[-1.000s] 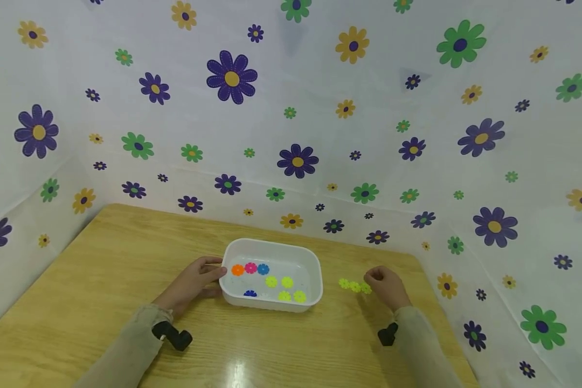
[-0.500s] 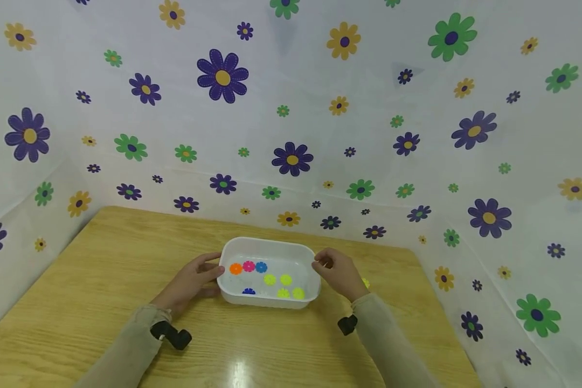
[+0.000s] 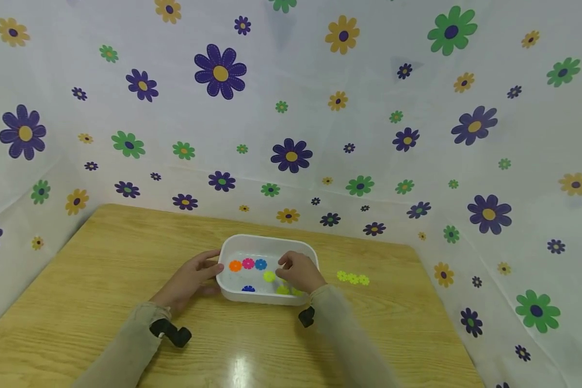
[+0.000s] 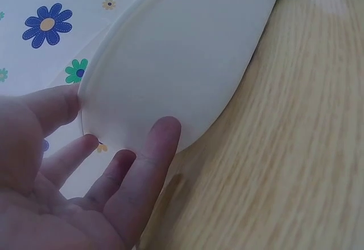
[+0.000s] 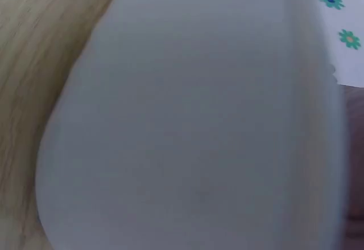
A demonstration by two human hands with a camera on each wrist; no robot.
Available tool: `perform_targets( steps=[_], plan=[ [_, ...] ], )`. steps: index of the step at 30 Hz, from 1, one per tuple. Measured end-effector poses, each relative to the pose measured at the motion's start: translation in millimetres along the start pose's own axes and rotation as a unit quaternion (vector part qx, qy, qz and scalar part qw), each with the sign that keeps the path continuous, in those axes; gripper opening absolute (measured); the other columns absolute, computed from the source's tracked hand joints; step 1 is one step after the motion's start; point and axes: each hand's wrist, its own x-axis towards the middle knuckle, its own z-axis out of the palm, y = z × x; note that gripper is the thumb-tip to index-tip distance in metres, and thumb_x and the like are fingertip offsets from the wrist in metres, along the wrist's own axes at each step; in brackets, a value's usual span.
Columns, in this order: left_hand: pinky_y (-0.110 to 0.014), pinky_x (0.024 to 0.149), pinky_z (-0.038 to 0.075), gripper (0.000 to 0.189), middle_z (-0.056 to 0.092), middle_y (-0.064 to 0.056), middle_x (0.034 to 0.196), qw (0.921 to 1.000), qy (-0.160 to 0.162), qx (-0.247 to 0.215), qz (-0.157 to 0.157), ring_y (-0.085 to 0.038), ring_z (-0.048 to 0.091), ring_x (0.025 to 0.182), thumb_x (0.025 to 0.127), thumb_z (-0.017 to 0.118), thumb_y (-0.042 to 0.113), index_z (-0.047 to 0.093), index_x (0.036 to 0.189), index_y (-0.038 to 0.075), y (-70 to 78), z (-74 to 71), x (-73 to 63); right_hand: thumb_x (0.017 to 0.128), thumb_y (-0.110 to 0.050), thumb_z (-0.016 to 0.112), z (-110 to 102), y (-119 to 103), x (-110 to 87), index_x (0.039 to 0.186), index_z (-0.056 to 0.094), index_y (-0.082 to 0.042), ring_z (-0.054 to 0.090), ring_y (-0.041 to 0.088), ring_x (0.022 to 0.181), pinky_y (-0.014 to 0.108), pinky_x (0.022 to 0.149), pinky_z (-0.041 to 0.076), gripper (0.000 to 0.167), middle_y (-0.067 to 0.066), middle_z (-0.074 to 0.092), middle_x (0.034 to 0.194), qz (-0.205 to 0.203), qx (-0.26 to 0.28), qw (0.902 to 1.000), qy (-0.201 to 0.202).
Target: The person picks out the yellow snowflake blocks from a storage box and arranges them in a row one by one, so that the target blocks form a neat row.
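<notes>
A white plastic tray (image 3: 267, 298) stands on the table, holding small flower-shaped plastic discs. My left hand (image 3: 189, 279) holds its left end, thumb at the rim and fingers against the outer wall, as the left wrist view also shows. My right hand (image 3: 302, 272) reaches over the right wall into the tray, fingers loosely bent above the yellow discs (image 3: 269, 276), some of which it partly covers. I see nothing in its fingers. An orange disc (image 3: 235, 265), a pink disc (image 3: 248, 263) and a blue disc (image 3: 260, 264) lie in a row.
Right of the tray, three yellow discs lie joined in a chain (image 3: 353, 278) on the wooden table (image 3: 402, 318). A dark blue disc (image 3: 248, 289) sits by the tray's near wall. A white flower-printed sheet (image 3: 252, 118) encloses the table's back and sides.
My right hand has left the yellow chain on the table and moved left, over the tray's right wall and inside it. The left hand has kept its hold on the tray.
</notes>
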Motion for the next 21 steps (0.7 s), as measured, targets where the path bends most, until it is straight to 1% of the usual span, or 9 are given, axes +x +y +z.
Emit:
perform_targets(
  steps=[2, 5, 8, 12, 16, 21],
  plan=[
    [-0.045, 0.092, 0.062, 0.068, 0.05, -0.024, 0.146, 1.0, 0.004, -0.003, -0.005, -0.031, 0.068, 0.112, 0.101, 0.069, 0.034, 0.039, 0.159, 0.017, 0.1, -0.7, -0.4, 0.093, -0.024, 0.076, 8, -2, 3.0, 0.112, 0.07, -0.012, 0.059, 0.02, 0.088, 0.037, 0.082, 0.057, 0.023, 0.002, 0.065, 0.096, 0.006, -0.013, 0.9999, -0.002],
    [-0.044, 0.092, 0.062, 0.068, 0.05, -0.023, 0.146, 0.9999, 0.007, -0.002, -0.01, -0.031, 0.068, 0.112, 0.1, 0.07, 0.035, 0.04, 0.159, 0.019, 0.0, -1.5, -0.3, 0.091, -0.024, 0.079, 18, -4, 5.5, 0.112, 0.072, -0.013, 0.059, 0.019, 0.089, 0.038, 0.087, 0.057, 0.024, 0.0, 0.066, 0.095, 0.018, -0.039, 0.9991, -0.003],
    [-0.044, 0.092, 0.062, 0.068, 0.05, -0.023, 0.147, 0.9999, 0.005, -0.004, -0.009, -0.031, 0.068, 0.113, 0.1, 0.07, 0.035, 0.04, 0.159, 0.019, -0.1, -1.2, 0.6, 0.089, -0.025, 0.081, 24, -7, 7.9, 0.113, 0.074, -0.013, 0.059, 0.019, 0.09, 0.04, 0.092, 0.056, 0.028, -0.001, 0.067, 0.096, 0.02, -0.062, 0.9979, -0.007],
    [-0.045, 0.091, 0.062, 0.065, 0.049, -0.023, 0.147, 0.9999, 0.01, -0.011, -0.008, -0.032, 0.068, 0.112, 0.101, 0.069, 0.031, 0.04, 0.159, 0.018, -1.4, -2.0, 1.3, 0.089, -0.023, 0.081, 27, -11, 10.5, 0.114, 0.073, -0.013, 0.059, 0.018, 0.09, 0.04, 0.092, 0.056, 0.028, 0.0, 0.067, 0.097, 0.008, -0.085, 0.9963, -0.009],
    [-0.045, 0.091, 0.062, 0.065, 0.048, -0.023, 0.148, 0.9999, 0.01, -0.006, -0.006, -0.031, 0.067, 0.113, 0.102, 0.067, 0.031, 0.039, 0.159, 0.018, -2.0, -2.4, 1.3, 0.09, -0.021, 0.081, 29, -11, 11.2, 0.111, 0.072, -0.013, 0.058, 0.017, 0.087, 0.037, 0.087, 0.056, 0.024, 0.0, 0.064, 0.095, 0.003, -0.092, 0.9958, -0.007],
    [-0.046, 0.091, 0.062, 0.065, 0.048, -0.024, 0.149, 1.0, 0.008, -0.001, -0.003, -0.03, 0.067, 0.114, 0.103, 0.066, 0.03, 0.037, 0.16, 0.016, -1.5, -0.5, 1.7, 0.089, -0.021, 0.082, 27, -12, 8.2, 0.104, 0.071, -0.012, 0.058, 0.017, 0.086, 0.037, 0.088, 0.057, 0.021, -0.001, 0.064, 0.093, 0.003, -0.076, 0.9971, 0.0]
  ],
)
